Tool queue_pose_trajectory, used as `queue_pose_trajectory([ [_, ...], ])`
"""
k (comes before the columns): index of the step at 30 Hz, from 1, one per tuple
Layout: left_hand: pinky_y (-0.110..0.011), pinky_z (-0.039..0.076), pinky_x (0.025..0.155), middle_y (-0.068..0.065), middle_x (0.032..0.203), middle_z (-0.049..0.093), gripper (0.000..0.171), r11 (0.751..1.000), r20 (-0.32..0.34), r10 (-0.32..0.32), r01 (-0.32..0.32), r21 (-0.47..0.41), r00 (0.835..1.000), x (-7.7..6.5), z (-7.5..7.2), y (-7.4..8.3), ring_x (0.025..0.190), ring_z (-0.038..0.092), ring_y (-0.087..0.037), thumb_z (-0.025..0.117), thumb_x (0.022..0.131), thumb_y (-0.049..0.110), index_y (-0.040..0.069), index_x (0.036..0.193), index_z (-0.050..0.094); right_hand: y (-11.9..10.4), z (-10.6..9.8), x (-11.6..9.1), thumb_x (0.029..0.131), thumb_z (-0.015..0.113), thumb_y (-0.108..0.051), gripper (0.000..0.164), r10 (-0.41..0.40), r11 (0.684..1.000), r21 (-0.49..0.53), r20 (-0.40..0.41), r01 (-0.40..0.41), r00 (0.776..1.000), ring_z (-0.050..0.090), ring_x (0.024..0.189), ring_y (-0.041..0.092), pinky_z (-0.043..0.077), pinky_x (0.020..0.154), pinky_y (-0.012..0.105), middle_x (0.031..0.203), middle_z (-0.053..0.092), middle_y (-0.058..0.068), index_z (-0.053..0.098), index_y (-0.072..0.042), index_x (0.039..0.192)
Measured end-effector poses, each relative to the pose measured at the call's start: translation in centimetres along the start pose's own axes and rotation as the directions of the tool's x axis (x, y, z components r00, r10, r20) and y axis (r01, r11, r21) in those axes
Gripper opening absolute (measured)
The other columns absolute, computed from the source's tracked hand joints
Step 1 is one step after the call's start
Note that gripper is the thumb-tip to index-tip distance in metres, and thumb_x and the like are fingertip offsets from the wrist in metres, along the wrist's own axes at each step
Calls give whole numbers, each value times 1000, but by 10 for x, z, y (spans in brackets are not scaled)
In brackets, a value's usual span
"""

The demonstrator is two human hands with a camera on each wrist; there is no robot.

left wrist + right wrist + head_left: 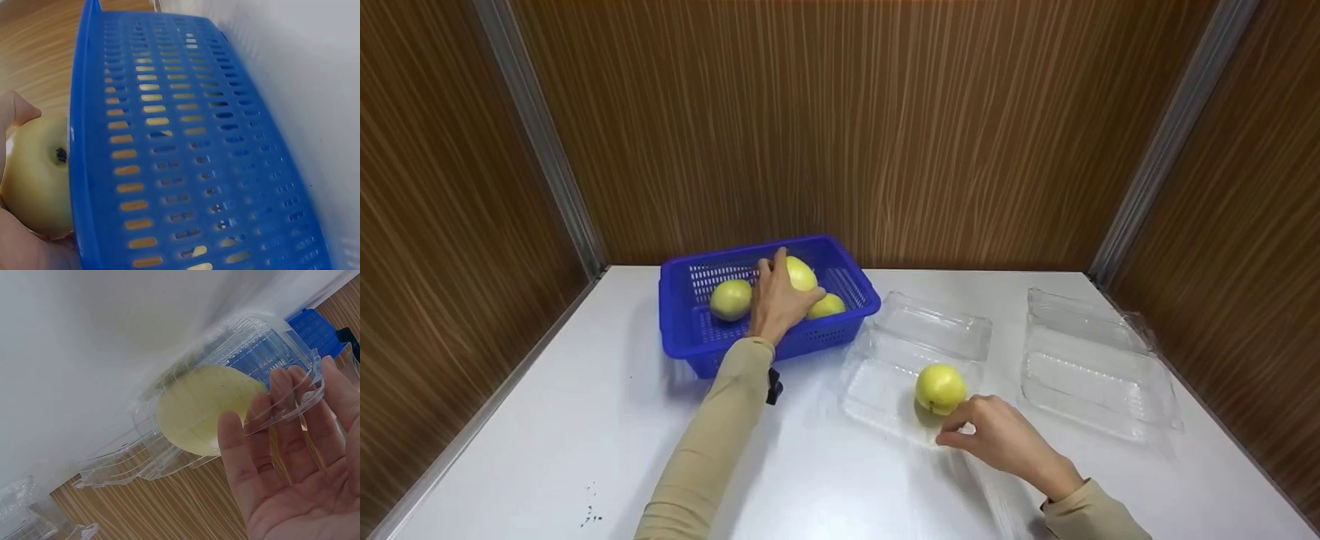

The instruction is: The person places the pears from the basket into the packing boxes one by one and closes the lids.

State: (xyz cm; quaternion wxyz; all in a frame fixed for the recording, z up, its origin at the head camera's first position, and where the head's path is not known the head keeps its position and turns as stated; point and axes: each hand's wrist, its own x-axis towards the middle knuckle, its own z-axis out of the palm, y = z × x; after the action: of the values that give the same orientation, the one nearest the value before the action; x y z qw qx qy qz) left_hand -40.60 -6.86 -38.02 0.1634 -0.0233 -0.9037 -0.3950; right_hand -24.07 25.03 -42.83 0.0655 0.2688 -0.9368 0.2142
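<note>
In the blue basket (pixel 690 351), my left hand (pixel 780 300) grips a yellow-green apple (pixel 801 274), its fingers and thumb around the sides. The left wrist view shows this apple (pixel 42 174) at the basket's rim, dark blossom end facing the camera. Two more apples lie in the basket, one to the left (pixel 731 300) and one under the thumb (pixel 828 305). My right hand (pixel 997 435) pinches the front rim of an opened clear plastic clamshell box (pixel 877 390). Inside that box sits a single apple (pixel 940 388), close to the right fingers.
Another opened clear plastic box (pixel 1091 375) lies on the white table (pixel 547 420) at the right. Wood-grain panels (pixel 840 135) stand behind the table and at both sides. Small dark specks (pixel 591 517) mark the table's front left.
</note>
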Motion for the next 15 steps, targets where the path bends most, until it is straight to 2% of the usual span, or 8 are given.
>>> queue_pose_trajectory([
  [4, -44, 50, 92, -16, 134, 40, 97, 1000, 11, 30, -30, -3, 999, -6, 4, 6, 111, 53, -31, 75, 72, 39, 15, 153, 28, 0, -1, 0, 81, 78, -29, 7, -4, 1000, -2, 2, 4, 1000, 61, 74, 0, 46, 61, 23, 78, 71, -19, 77, -24, 78],
  [10, -39, 53, 83, -13, 123, 44, 93, 996, 43, 93, -93, 11, 995, -15, 10, 14, 102, 54, -27, 77, 71, 39, 16, 151, 35, 1, -1, 0, 82, 77, -31, 10, -7, 1000, -3, 2, 7, 1000, 61, 74, 0, 47, 61, 23, 79, 72, -18, 78, -22, 78],
  [15, -37, 54, 77, -13, 123, 46, 92, 989, 57, 145, -147, 25, 988, -20, 14, 21, 97, 56, -25, 75, 69, 36, 16, 150, 36, 1, -1, 0, 81, 78, -30, 8, -15, 1000, -4, 0, 15, 1000, 62, 74, 1, 47, 61, 23, 79, 72, -18, 77, -23, 79],
])
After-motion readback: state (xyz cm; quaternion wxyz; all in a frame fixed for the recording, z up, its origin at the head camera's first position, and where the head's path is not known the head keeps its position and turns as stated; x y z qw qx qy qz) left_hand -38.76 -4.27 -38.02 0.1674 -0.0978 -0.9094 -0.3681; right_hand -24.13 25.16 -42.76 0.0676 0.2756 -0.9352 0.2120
